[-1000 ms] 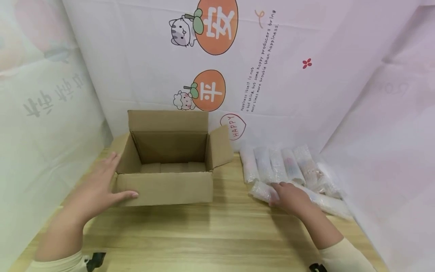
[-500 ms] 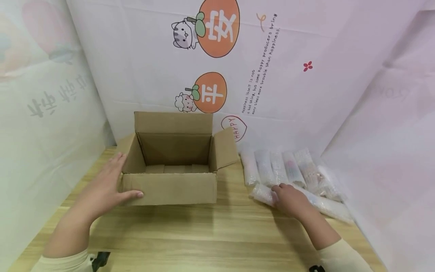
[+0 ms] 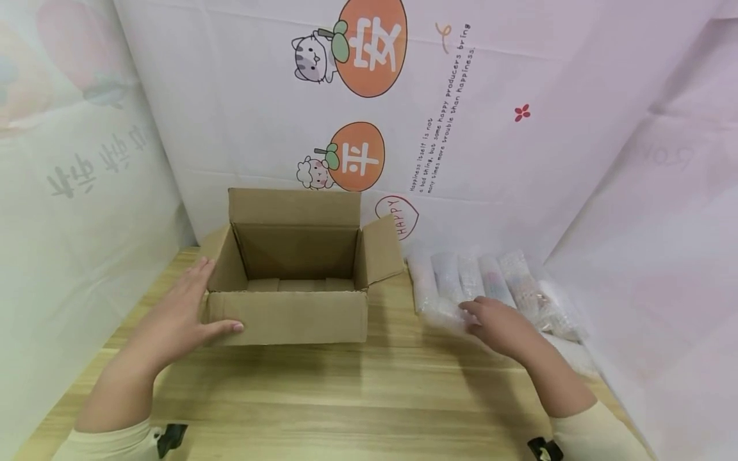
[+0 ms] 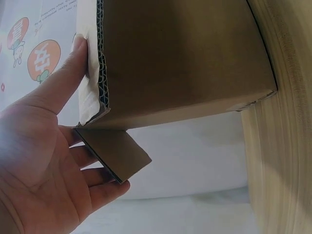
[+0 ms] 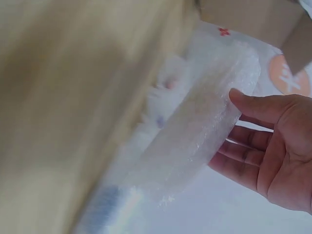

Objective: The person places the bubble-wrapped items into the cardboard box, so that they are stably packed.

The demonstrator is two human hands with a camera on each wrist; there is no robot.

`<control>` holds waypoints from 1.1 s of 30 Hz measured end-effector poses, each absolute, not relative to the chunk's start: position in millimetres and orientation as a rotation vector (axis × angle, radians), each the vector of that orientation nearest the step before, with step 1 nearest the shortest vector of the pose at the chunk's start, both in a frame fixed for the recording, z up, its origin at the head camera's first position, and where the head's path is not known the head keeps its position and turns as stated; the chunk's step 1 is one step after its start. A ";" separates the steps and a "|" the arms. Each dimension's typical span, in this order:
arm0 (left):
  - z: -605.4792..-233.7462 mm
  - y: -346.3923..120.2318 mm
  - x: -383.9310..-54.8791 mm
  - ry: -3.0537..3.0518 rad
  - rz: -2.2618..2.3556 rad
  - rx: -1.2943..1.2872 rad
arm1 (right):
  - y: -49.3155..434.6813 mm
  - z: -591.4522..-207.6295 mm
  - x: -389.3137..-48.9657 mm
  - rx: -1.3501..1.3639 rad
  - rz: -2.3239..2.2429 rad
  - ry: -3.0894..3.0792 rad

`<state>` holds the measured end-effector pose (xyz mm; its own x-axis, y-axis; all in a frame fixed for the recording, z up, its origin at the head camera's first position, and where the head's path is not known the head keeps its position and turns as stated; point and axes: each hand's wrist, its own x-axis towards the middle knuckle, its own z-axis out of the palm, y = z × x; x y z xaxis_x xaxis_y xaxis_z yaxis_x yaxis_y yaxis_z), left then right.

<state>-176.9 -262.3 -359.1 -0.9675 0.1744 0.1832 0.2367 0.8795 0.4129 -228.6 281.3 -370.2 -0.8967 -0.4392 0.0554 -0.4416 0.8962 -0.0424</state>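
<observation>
An open cardboard box [image 3: 288,318] stands at centre-left, its flaps spread outward. My left hand [image 3: 173,323] rests on its front left corner. The thumb [image 4: 66,78] lies on the front flap, and the fairly straight fingers touch the small side flap [image 4: 117,151] from behind. At the right, my right hand [image 3: 503,328] grips a bubble-wrapped roll [image 5: 204,122] between thumb and fingers. The roll lifts over the others and is blurred in the head view; what is inside it cannot be made out.
Several more bubble-wrapped rolls [image 3: 497,282] lie side by side at the back right, against the printed cloth wall [image 3: 473,218]. Another wrapped roll [image 3: 571,353] lies in front of them. White cloth sides flank the wooden table [image 3: 323,403].
The view has shifted slightly. My right hand, low over the front rolls before, has now raised one roll a little. My left hand stays on the box corner.
</observation>
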 end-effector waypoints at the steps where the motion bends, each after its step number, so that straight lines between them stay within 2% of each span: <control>1: -359.6 -262.2 -177.0 -2.910 -0.669 -0.318 | 281.5 -364.9 -229.4 0.695 0.117 -3.028; 12: -361.2 -262.4 -177.7 -2.909 -0.702 -0.299 | 265.2 -292.3 -238.0 0.690 0.188 -2.973; 22: -361.1 -261.6 -176.9 -2.907 -0.698 -0.307 | 245.2 -247.8 -246.9 0.696 0.220 -2.892; 33: -361.7 -261.9 -177.0 -2.906 -0.713 -0.294 | 194.5 -197.5 -261.8 0.840 0.208 -2.771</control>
<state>-177.0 -261.9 -361.7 -0.9719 0.1566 0.1758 0.2201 0.8689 0.4433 -261.8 194.5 -197.5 -0.8065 -0.5278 0.2666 -0.5617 0.8247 -0.0664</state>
